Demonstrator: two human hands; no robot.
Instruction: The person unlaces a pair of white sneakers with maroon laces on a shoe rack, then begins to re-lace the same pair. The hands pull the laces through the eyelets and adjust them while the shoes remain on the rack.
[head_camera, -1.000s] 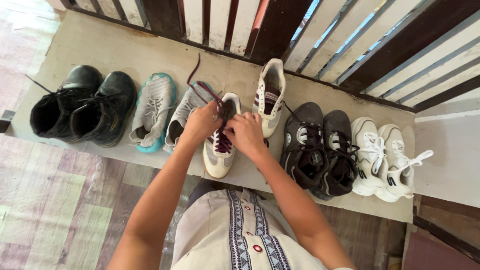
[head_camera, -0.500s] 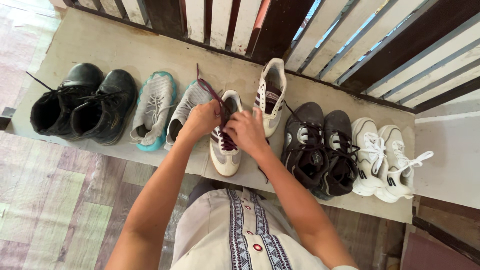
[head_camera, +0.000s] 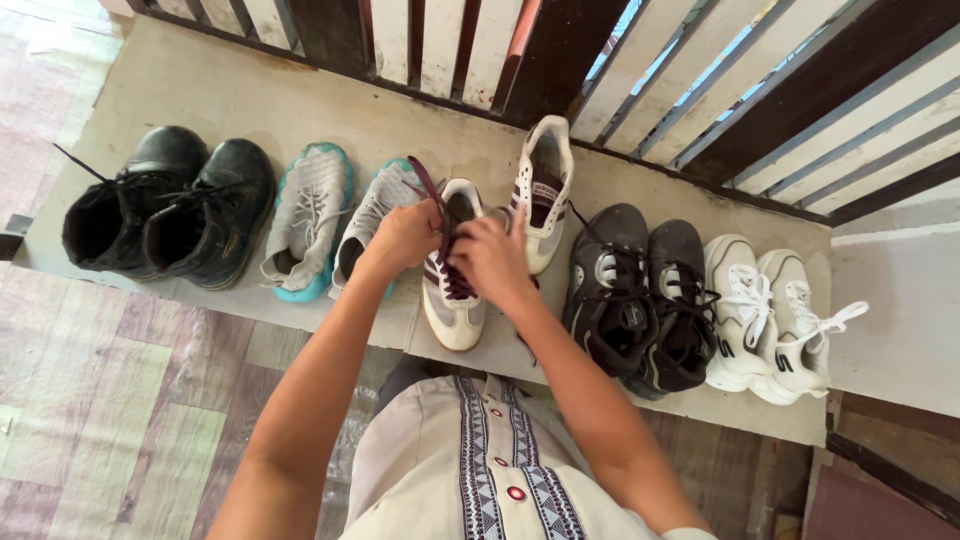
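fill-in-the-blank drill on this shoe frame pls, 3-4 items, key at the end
1. Both hands, left hand and right hand, work the ____ coloured lace of the cream sneaker.
2. At the far left of the ledge stands a pair of ____ boots.
3. The matching cream sneaker lies nearer the ____ than the rest of the row.
4. The pair at the far right end is ____.

Missing words: maroon; black; railing; white
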